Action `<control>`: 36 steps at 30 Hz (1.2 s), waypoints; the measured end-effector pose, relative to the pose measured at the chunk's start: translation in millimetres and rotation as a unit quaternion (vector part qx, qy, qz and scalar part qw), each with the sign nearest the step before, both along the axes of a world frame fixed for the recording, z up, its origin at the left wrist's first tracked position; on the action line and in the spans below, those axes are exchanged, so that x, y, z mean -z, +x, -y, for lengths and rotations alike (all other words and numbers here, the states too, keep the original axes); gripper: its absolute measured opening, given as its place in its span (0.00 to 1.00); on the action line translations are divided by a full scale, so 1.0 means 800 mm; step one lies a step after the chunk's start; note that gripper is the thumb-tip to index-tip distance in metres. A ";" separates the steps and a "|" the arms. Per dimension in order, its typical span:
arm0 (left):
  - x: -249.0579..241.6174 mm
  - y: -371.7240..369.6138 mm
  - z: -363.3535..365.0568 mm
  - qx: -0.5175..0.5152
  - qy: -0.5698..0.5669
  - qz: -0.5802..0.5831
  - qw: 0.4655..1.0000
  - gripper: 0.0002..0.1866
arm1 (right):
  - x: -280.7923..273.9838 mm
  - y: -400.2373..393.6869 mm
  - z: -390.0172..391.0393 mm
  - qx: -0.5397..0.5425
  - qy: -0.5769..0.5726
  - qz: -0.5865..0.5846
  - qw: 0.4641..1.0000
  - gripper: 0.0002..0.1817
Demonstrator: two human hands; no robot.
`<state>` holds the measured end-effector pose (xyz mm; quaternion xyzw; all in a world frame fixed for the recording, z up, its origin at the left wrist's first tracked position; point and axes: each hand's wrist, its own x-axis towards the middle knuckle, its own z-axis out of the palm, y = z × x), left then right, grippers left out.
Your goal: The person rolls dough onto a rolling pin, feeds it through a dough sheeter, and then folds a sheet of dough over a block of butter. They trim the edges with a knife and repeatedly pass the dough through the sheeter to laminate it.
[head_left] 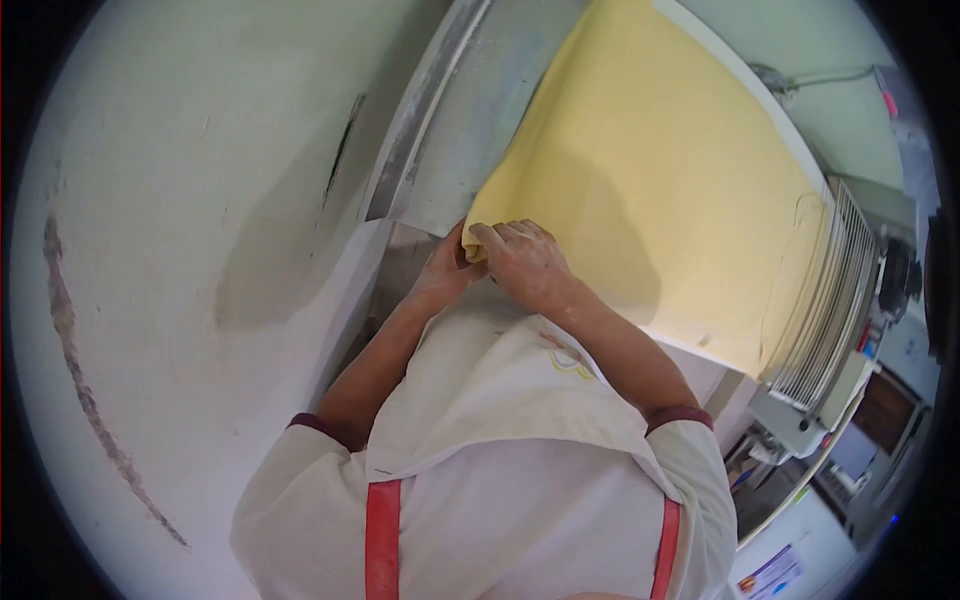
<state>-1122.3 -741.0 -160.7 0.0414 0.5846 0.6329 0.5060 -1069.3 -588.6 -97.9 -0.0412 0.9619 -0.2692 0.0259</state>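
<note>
A wide, smooth yellow dough sheet lies over the bed of a machine that looks like a dough sheeter. Its near left corner is folded or rolled over in a small thick lip. My left hand curls around that corner from the outer side, with some fingers hidden beneath the dough. My right hand rests against the same corner from above, its fingers bent and its thumb pressed on the folded edge. Both hands are close together, right in front of my apron.
A metal tray edge runs along the left of the dough, beside a pale wall. At the right stands a wire guard over the machine's middle. Cables hang at the back wall.
</note>
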 end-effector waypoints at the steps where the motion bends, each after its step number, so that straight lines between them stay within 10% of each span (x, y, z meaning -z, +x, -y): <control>1: -0.006 0.005 -0.003 -0.013 -0.027 -0.015 0.999 0.38 | -0.004 -0.002 0.001 0.000 -0.012 -0.016 1.000 0.16; 11: 0.063 0.025 -0.035 -0.168 -0.060 -0.120 0.977 0.19 | 0.007 0.004 0.017 -0.015 -0.033 -0.048 0.998 0.16; 14: 0.075 0.029 -0.028 -0.291 0.158 0.252 0.909 0.21 | 0.004 0.004 0.018 0.008 -0.021 -0.022 0.999 0.20; 17: 0.085 0.028 -0.015 -0.258 0.168 0.353 0.883 0.22 | 0.000 -0.002 0.020 0.059 0.057 -0.030 0.996 0.27; 20: 0.122 0.010 0.031 -0.111 0.416 0.363 0.826 0.23 | 0.012 -0.029 0.009 0.103 0.098 -0.051 0.988 0.32; 23: 0.063 -0.030 0.013 -0.121 0.299 0.434 0.841 0.33 | 0.033 -0.073 -0.010 0.096 0.191 0.094 0.972 0.32; 26: 0.090 -0.048 -0.030 -0.079 0.075 0.281 0.953 0.45 | -0.008 -0.089 -0.031 -0.032 0.133 0.307 0.942 0.32; 27: 0.113 -0.063 -0.020 0.056 0.189 0.009 0.980 0.44 | -0.001 -0.082 -0.030 -0.054 0.121 0.296 0.946 0.31; 31: 0.096 -0.096 -0.004 0.252 0.179 -0.416 0.855 0.27 | -0.005 -0.049 -0.021 -0.011 0.031 0.202 0.979 0.30; 33: 0.092 -0.110 0.011 0.182 0.107 -0.124 0.970 0.21 | 0.025 -0.003 0.013 0.127 0.037 -0.027 0.991 0.25; 34: 0.068 -0.125 0.007 0.110 0.090 0.241 0.960 0.21 | 0.034 0.005 0.024 0.166 0.072 -0.112 0.977 0.22; 36: 0.036 -0.139 -0.002 0.131 0.027 0.178 0.975 0.19 | 0.050 0.004 0.038 0.241 0.117 -0.204 0.942 0.17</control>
